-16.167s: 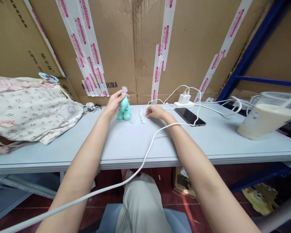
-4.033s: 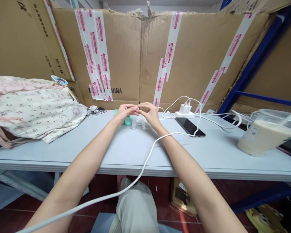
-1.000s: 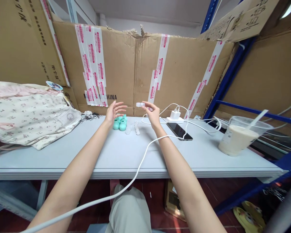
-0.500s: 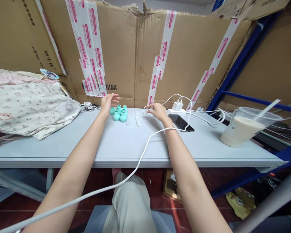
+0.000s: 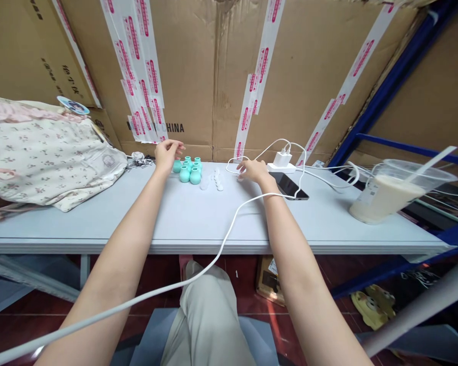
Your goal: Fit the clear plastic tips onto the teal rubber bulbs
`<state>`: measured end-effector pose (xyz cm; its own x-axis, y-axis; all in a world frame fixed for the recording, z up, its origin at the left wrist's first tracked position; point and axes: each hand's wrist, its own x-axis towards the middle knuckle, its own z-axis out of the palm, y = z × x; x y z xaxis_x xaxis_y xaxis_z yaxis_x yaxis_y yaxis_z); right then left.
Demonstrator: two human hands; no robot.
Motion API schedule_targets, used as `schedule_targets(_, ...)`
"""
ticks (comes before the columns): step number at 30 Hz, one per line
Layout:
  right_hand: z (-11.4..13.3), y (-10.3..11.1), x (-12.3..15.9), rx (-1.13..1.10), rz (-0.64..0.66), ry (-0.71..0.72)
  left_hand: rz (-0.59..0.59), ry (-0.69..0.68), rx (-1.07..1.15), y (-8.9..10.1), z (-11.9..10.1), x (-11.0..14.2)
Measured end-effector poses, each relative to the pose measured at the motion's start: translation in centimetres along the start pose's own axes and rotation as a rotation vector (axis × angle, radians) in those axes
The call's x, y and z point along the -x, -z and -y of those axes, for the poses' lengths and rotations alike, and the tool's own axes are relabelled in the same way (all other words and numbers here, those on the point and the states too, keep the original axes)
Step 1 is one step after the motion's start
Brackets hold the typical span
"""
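Several teal pots [image 5: 187, 176] stand clustered near the back edge of a pale surface [image 5: 198, 218], a row of clear pieces [image 5: 218, 180] between them and a person's right hand [image 5: 253, 171].
The row's long axis runs roughly from back edge to front edge, just left of the right hand, the nearer of the two; the pots lie on the row's other side, right of the left hand [image 5: 168, 152] and closer to the front edge. The right hand's fingers curl down, apart from the row; whether they grip anything cannot be told. The left hand is narrow, thumb near fingers, its contents unclear. Toward the surface's right end lies a phone [image 5: 290, 187].
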<state>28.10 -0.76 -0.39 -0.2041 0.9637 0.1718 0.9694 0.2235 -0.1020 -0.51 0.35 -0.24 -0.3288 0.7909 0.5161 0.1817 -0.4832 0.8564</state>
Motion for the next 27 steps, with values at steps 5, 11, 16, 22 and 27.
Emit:
schedule_targets(5, 1.0, 0.7, 0.1, -0.124, -0.166, 0.167, -0.019, -0.016, 0.001, 0.0, 0.2, -0.5)
schedule_targets(11, 3.4, 1.3, -0.3, -0.297, 0.097, 0.487, -0.019, -0.058, -0.024, -0.3, 0.2, -0.6)
schedule_targets(16, 3.4, 0.9, -0.6, -0.273, 0.117, 0.44, -0.008, -0.054, -0.02, -0.4, 0.3, -0.5)
schedule_targets(22, 3.5, 0.0, -0.4, -0.29, 0.151, 0.464, 0.025, -0.081, -0.034, -0.3, 0.5, -0.7)
schedule_targets(27, 4.2, 1.0, 0.4, -0.69, 0.102, 0.458, 0.123, -0.124, -0.013, -0.6, -0.3, 0.0)
